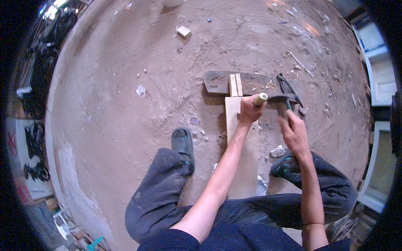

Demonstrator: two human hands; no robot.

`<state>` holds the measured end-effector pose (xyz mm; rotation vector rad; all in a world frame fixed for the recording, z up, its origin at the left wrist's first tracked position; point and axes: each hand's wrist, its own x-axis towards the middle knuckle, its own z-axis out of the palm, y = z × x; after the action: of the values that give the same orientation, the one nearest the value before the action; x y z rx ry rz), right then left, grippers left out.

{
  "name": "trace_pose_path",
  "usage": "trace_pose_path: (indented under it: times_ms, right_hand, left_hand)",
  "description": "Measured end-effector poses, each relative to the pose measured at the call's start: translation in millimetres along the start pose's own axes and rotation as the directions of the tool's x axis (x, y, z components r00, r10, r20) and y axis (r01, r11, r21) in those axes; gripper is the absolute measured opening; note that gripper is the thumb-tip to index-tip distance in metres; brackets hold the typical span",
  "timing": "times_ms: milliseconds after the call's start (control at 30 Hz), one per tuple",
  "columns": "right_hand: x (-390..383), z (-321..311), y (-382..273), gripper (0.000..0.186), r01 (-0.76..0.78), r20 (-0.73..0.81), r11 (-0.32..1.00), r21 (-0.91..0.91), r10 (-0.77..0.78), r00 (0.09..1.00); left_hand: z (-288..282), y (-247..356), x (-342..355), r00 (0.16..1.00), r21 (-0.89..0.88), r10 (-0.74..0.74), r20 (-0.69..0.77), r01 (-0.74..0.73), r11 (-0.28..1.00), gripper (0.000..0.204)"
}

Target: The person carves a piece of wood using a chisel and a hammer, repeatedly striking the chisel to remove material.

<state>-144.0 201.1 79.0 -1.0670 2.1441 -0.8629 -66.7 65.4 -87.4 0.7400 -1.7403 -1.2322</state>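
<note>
My left hand (250, 109) is closed around a chisel (261, 97), its pale round handle end facing up and its blade hidden. Under that hand lies a long pale wooden board (233, 109), running from between my legs to a narrowed, slit tongue (235, 85) at its far end. The tongue rests on a dark, worn plank (255, 79) set crosswise on the ground. Just right of the chisel, my right hand (295, 134), slightly blurred, grips the greenish handle of a hammer (283, 98) with a dark, curved head.
A bent dark metal piece (289, 88) lies at the plank's right end among wood chips. A pale block (184, 32) sits far off on the dusty ground. My sandalled left foot (182, 144) is left of the board. White-framed panels (379, 75) line the right side.
</note>
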Motion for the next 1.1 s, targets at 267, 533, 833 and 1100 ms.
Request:
trace_pose_path:
  times_ms: [267, 533, 833, 1100]
  right_hand:
    - [-22.5, 8.3, -26.5, 0.021, 0.113, -0.087, 0.992, 0.049, -0.108, 0.99]
    - [-22.3, 4.2, -15.7, 0.028, -0.04, -0.138, 0.966, 0.257, 0.077, 0.987]
    - [-23.4, 17.7, -12.4, 0.027, 0.095, 0.149, 0.918, -0.385, -0.04, 0.988]
    - [-7.1, 18.1, -15.4, 0.028, 0.125, -0.251, 0.987, 0.097, -0.098, 0.963]
  left_hand:
    - [5.5, 1.7, -9.5, 0.989, 0.131, 0.136, 0.051, -0.141, 0.981, 0.019]
    - [3.3, 4.2, -12.8, 0.986, 0.113, 0.167, 0.028, -0.169, 0.979, 0.027]
    - [1.0, 0.1, -11.5, 0.99, 0.086, 0.066, 0.121, -0.077, 0.993, 0.029]
    - [5.8, -0.7, -10.0, 0.987, 0.123, 0.16, 0.017, -0.161, 0.979, 0.026]
